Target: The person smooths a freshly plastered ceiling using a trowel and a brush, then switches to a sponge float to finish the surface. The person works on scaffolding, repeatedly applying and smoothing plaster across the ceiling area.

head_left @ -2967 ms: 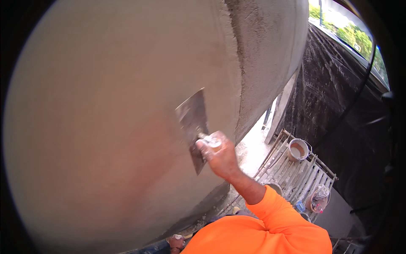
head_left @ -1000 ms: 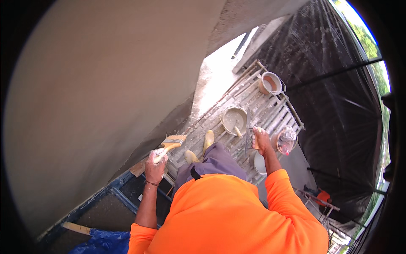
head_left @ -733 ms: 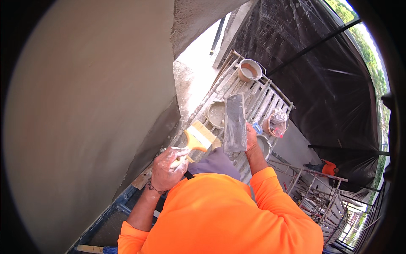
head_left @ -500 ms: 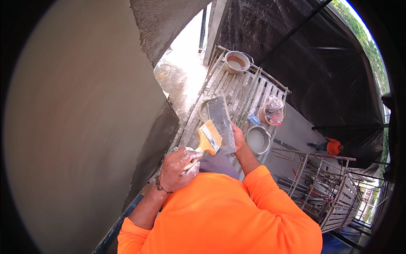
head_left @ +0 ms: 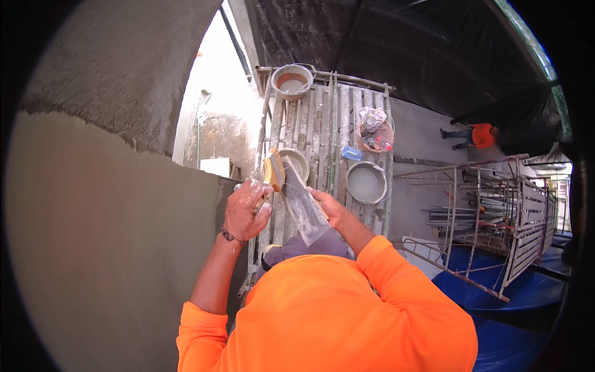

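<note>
Over the slatted scaffold platform (head_left: 317, 124), the left hand (head_left: 245, 211) grips a flat paintbrush (head_left: 273, 172) beside the plastering trowel (head_left: 305, 212) the right hand (head_left: 330, 208) clasps: apparently blade-cleaning, whose next stroke calls for a steady trowel.

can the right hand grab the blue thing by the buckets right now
Probably not: the right hand is holding the trowel, and the blue item lies on the slatted platform, seemingly well below. Nothing appears to cover it, though.
</note>
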`<state>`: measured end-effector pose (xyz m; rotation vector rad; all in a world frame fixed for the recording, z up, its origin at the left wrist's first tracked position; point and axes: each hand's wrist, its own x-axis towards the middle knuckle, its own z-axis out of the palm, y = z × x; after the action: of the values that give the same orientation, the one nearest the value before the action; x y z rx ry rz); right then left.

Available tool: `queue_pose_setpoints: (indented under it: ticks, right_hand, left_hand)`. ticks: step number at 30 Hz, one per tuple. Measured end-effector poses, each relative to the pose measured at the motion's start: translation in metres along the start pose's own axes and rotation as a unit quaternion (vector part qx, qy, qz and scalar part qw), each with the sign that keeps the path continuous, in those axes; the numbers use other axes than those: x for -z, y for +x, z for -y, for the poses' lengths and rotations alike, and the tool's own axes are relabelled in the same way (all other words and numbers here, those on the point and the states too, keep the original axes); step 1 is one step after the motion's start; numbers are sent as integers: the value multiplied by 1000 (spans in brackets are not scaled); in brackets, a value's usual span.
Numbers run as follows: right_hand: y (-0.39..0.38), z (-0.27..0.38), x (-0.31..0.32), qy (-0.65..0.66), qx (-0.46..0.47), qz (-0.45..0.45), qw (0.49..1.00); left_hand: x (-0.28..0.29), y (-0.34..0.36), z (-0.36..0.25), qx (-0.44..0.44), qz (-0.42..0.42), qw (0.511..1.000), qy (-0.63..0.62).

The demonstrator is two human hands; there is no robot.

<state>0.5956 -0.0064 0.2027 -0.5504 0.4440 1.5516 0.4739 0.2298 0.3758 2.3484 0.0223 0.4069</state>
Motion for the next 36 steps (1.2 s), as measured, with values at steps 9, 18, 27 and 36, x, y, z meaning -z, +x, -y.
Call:
queue_pose_setpoints:
  ticks: [9, 18, 27, 36]
  right_hand:
    - [10, 52, 59, 69, 98, -90, 989]
    - [-21, 48, 64, 59, 113, -2, 992]
    - [-100, -34, 38, 232, 363, 90, 898]
    - [-103, -49, 86, 256, 339, -21, 905]
  left_hand:
    - [-30, 55, -71, -98, 189, 975, -70]
    - [-101, 100, 3, -124, 186, 975, -10]
    - [-80, 77, 7, -119, 194, 966, -121]
    - [-86, 38, -46, -257, 363, 885, -136]
